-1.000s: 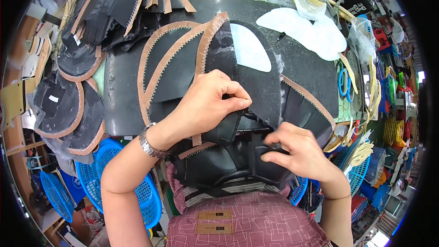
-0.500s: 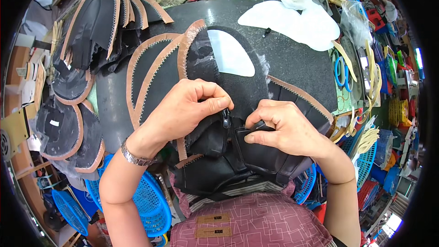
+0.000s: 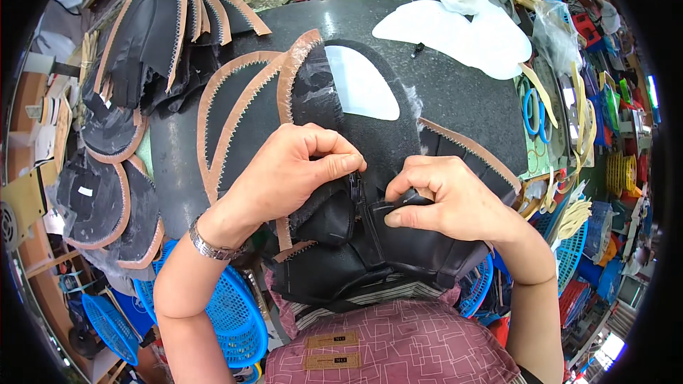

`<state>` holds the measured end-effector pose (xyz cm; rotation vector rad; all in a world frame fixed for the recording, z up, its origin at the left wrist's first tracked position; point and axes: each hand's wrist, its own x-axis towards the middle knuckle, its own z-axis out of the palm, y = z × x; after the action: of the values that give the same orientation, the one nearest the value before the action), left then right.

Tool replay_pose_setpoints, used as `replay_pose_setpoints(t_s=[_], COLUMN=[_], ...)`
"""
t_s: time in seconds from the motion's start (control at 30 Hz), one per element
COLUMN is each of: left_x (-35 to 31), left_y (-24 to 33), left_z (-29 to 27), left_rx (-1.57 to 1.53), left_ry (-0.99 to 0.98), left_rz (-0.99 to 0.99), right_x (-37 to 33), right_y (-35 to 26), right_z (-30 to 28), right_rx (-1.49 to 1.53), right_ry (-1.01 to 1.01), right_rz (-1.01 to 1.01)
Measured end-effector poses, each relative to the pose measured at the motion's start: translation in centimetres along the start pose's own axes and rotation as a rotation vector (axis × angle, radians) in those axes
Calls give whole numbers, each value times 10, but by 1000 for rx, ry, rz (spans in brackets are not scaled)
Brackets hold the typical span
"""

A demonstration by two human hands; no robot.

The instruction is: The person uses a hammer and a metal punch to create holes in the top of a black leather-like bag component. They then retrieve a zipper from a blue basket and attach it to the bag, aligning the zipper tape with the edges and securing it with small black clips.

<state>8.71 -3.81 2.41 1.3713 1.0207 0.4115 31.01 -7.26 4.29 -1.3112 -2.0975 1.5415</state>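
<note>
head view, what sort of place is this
Likely a shoemaking or leather-goods workshop: black pieces with brown, zigzag-stitched edges are stacked at the left, the left hand is at a black zip, and white cut-out pieces lie on the dark work surface.

Head-worn fisheye, left of pair — looks down from close above onto fingers (image 3: 334,144), black worktop (image 3: 462,99).

Left fingers (image 3: 348,162) on a black zipper (image 3: 371,229) — right fingers (image 3: 407,218) around the edge of a black leather-like piece (image 3: 421,247)
</note>
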Motion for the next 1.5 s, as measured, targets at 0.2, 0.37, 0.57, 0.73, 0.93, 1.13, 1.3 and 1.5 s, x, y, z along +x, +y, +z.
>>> replay_pose_setpoints(t_s=[0.2, 0.37, 0.57, 0.73, 0.93, 1.13, 1.3, 1.5], left_x=[0, 1, 2, 2, 2, 3, 2, 0], left_y=[1, 2, 2, 2, 5, 5, -1, -4], left_z=[-1, -1, -1, -2, -2, -2, 2, 9], left_rx=[-2, 49, 89, 39, 63, 98, 142, 177], left_ry=[-17, -38, -22, -34, -41, -38, 36, 118], left_rz=[-15, -1, -34, -25, -29, -29, -2, 57], right_x=[2, 4, 5, 2, 5, 7, 4, 3], right_y=[0, 4, 1, 3, 3, 6, 5, 6], right_z=[-1, 1, 0, 1, 1, 2, 3, 4], right_rx=[-5, 60, 31, 14, 37, 49, -12, -12], right_ry=[-33, 35, 56, 6, -5, 39, 68, 49], right_rz=[53, 23, 52, 12, 27, 29, -6, -22])
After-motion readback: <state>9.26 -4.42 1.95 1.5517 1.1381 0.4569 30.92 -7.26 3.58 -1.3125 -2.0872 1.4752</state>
